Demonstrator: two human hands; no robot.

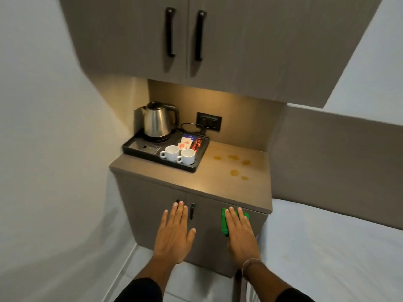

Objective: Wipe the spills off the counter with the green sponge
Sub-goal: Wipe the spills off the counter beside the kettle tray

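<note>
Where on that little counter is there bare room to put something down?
The left half is crowded: a black tray holds the steel kettle and two white cups. Right of it the brown counter is bare except amber spills; the front strip is free.

A single head-worn wide-angle camera looks forward and steeply down from standing height at the counter [218, 182], fairly near. The upper cabinets [196, 40] loom at the top, the floor [192, 280] shows below, and the edges bend, probably from lens distortion.

Warm under-cabinet glow on counter [218, 184], dim elsewhere; edges bowed, perhaps slightly soft
</note>
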